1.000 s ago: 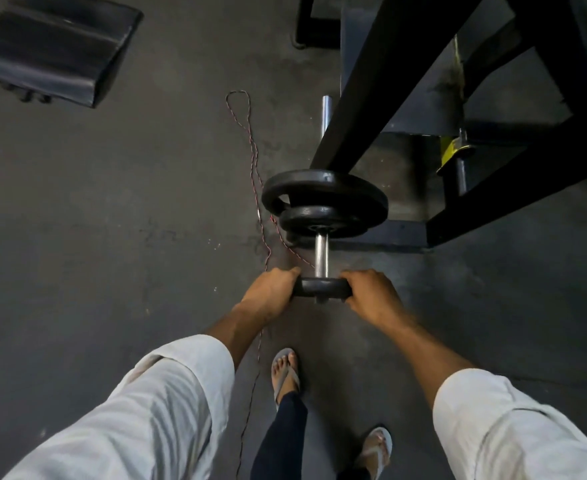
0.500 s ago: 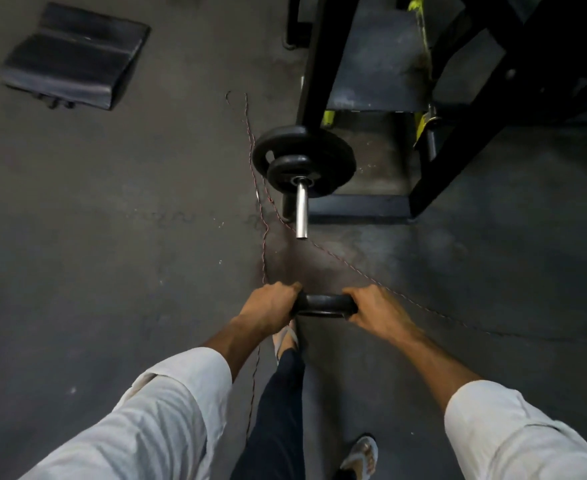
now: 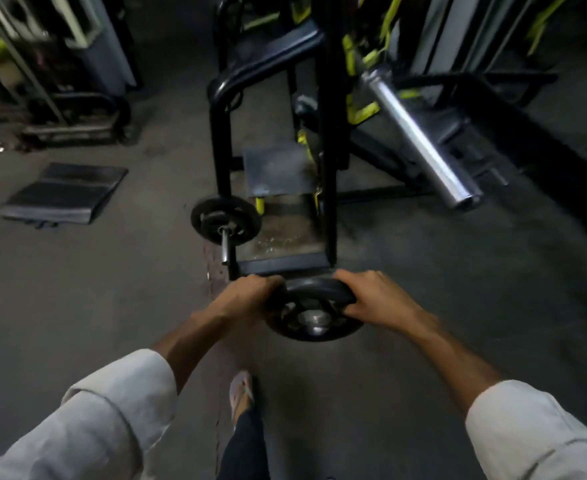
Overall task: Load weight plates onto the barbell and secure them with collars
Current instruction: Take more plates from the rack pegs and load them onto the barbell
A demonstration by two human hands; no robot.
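Note:
A small black weight plate (image 3: 314, 311) is gripped at its upper rim by both hands, my left hand (image 3: 250, 294) on its left side and my right hand (image 3: 376, 297) on its right. Its face with the centre hole tilts up toward me, well above the floor. Further off, the barbell's steel sleeve end (image 3: 225, 249) points at me, with a large black plate (image 3: 247, 211) and a smaller black plate (image 3: 212, 225) in front of it loaded on the bar. No collar shows on the bar. The held plate is apart from the bar, to its right and nearer me.
A black machine frame (image 3: 328, 168) stands just behind the barbell. A thick chrome sleeve (image 3: 420, 140) juts out at the right. A folded dark mat (image 3: 65, 192) lies on the floor at left, with more racks behind. My sandalled foot (image 3: 241, 396) is below the plate.
The held plate has come off the bar's sleeve, moved back and up toward me, and tipped so its face shows. My view has lifted, taking in more of the gym.

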